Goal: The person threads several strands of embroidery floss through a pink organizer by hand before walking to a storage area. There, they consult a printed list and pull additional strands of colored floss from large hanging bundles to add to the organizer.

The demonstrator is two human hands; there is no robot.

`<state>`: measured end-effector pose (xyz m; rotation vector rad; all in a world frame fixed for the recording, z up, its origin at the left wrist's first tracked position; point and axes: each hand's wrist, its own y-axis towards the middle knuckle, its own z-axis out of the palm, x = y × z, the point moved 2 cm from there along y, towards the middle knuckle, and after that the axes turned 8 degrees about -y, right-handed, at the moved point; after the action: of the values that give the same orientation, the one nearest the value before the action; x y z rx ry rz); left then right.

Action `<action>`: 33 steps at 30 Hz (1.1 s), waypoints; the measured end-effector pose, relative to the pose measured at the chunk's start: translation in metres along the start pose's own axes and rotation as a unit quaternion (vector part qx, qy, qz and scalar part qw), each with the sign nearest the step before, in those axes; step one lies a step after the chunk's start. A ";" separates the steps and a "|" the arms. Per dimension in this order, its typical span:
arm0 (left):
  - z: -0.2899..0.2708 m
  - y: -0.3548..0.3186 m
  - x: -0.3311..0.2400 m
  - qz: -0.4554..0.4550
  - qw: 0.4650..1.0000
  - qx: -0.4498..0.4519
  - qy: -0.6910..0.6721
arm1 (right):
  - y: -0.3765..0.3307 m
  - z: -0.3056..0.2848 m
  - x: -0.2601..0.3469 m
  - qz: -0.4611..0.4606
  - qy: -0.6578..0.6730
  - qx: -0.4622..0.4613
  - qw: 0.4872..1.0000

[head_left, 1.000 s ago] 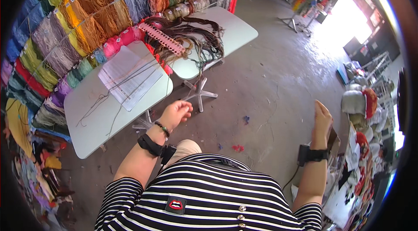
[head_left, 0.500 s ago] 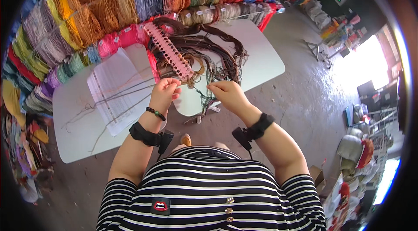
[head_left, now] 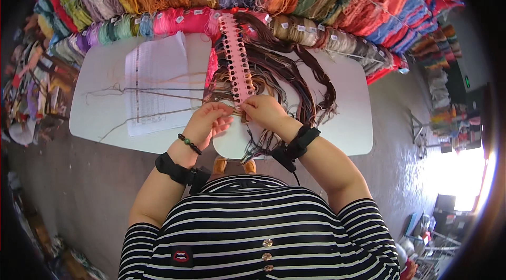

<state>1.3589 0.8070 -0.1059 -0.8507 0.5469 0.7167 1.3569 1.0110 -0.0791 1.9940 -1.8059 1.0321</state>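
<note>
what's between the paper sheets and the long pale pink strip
In the head view, white tabletop and a band of bright pink material lie between the paper sheets and pink strip, with thin threads crossing.

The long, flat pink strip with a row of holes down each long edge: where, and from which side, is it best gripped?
Probably pinch the pink strip by its near short end, from the wearer's side, thumb above and fingers beneath. That end points toward the wearer, close to the right hand, while brown yarn spreads along both long edges, where a side grip might tangle.
</note>
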 end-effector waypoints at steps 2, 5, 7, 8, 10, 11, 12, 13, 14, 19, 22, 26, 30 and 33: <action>0.006 0.000 0.003 -0.020 1.000 -0.014 -0.015 | 0.009 0.002 -0.011 -0.014 -0.006 0.005 1.000; 0.016 0.004 0.011 -0.009 0.998 -0.034 -0.050 | 0.016 -0.001 -0.015 -0.009 0.002 0.039 0.999; 0.022 0.008 0.011 -0.003 0.997 -0.075 -0.011 | 0.019 -0.005 -0.015 -0.003 0.003 0.052 0.999; 0.027 0.010 0.014 -0.005 0.997 -0.078 -0.012 | 0.020 -0.006 -0.016 -0.003 0.004 0.055 0.998; 0.038 0.015 0.017 0.037 0.993 -0.104 0.030 | 0.022 -0.009 -0.021 0.025 0.087 0.083 0.992; 0.038 0.020 0.022 0.036 0.993 -0.104 0.029 | 0.022 -0.007 -0.024 0.026 0.087 0.084 0.992; 0.040 0.026 0.025 0.065 0.993 -0.099 0.018 | 0.022 -0.006 -0.026 0.036 0.147 0.094 0.984; 0.041 0.030 0.026 0.095 0.991 -0.093 0.007 | 0.023 -0.005 -0.027 0.047 0.208 0.103 0.972; 0.040 0.033 0.029 0.096 0.991 -0.094 0.006 | 0.022 -0.006 -0.029 0.047 0.206 0.104 0.972; 0.041 0.030 0.025 0.136 0.980 -0.121 0.083 | 0.019 -0.012 -0.023 0.047 0.236 0.124 0.963; 0.039 0.030 0.025 0.141 0.981 -0.115 0.074 | 0.020 -0.014 -0.019 0.019 0.154 0.114 0.981; 0.043 0.028 0.024 0.137 0.981 -0.113 0.082 | 0.023 -0.015 -0.016 -0.021 0.076 0.094 0.992; 0.036 0.032 0.025 0.133 0.973 -0.127 0.140 | 0.021 -0.014 -0.007 -0.067 -0.040 0.058 0.995; 0.032 0.032 0.026 0.168 0.950 -0.142 0.224 | 0.023 -0.007 -0.013 -0.089 -0.043 0.043 0.994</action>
<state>1.3564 0.8567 -0.1210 -1.2185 1.0298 0.9329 1.3336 1.0205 -0.0883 2.2357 -1.6135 0.9997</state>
